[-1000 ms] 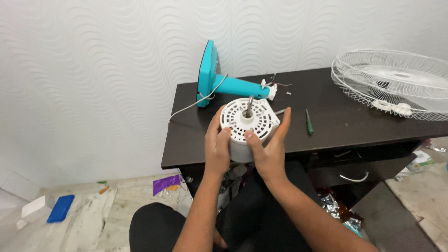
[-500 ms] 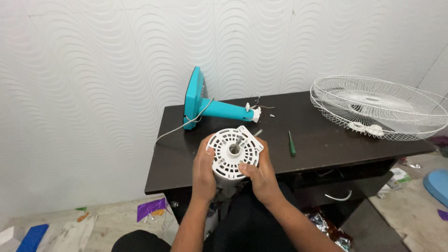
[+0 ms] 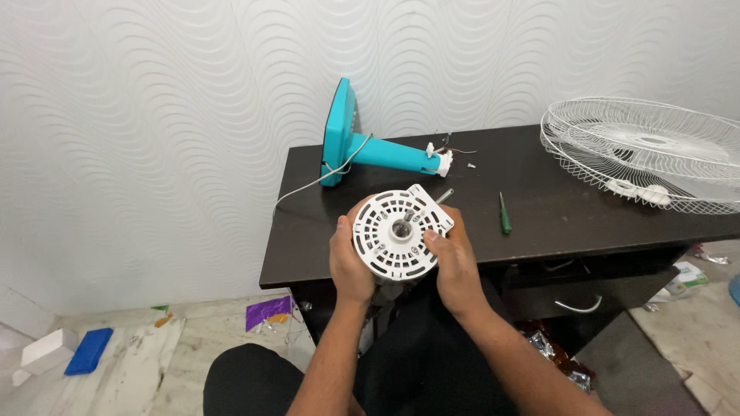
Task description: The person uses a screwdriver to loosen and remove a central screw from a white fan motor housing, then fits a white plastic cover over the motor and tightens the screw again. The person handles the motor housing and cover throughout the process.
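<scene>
Both hands, left hand (image 3: 351,258) and right hand (image 3: 456,258), clamp fingers around the round white slotted plastic motor housing (image 3: 401,235) off the dark worktop (image 3: 539,212); loosened grip risks dropping it.

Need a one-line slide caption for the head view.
Both hands, left hand and right hand, hold a white fan motor housing above a dark table.

**Soft, even indoor light; sharp centre, bent edges**

The scene is bright and diffuse, with no hard shadows. The embossed wavy white wall (image 3: 154,115) shows gentle shading in its ridges. The dark brown wooden table top (image 3: 555,208) carries a pale sheen toward 3 o'clock. Focus is crisp at centre; the table edge bows slightly, and the 7 o'clock floor looks softer.
</scene>
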